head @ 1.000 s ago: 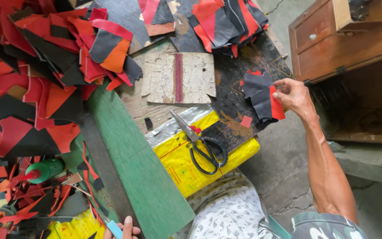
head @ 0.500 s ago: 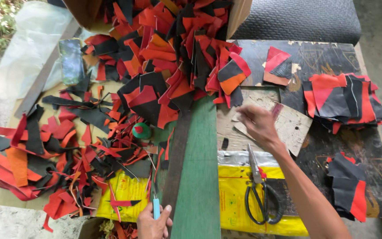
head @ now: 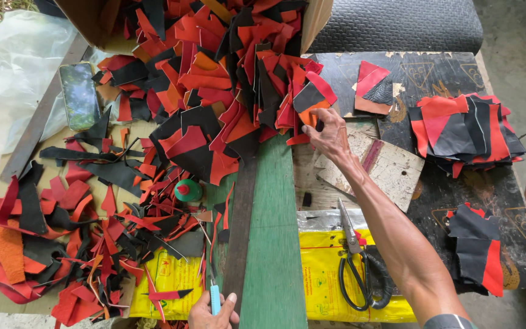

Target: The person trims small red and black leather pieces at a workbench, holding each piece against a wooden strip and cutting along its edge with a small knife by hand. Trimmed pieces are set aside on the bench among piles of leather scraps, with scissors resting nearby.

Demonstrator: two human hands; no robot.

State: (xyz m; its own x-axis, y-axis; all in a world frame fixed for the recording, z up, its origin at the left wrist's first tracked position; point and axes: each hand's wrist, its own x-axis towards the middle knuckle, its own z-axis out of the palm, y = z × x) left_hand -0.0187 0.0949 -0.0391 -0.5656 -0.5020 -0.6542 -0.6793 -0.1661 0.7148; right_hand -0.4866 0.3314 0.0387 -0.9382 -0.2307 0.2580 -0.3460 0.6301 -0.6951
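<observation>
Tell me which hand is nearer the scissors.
Left. The left hand grips a blue knife just left of the scissors; the right hand is farther up at the scrap pile.

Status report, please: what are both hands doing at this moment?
Right hand reaching into the scrap pile, fingers on a black-and-orange piece. Left hand gripping a light-blue knife handle beside the long metal ruler. Scissors lie idle.

Right arm (head: pixel 397 244): showing bare from wrist to above the elbow.
Sleeve (head: pixel 448 321): showing as a short grey edge, patterned, at the upper arm.
Right hand (head: pixel 327 134): wearing nothing.
Left hand (head: pixel 213 314): wearing nothing, only partly showing.
</observation>
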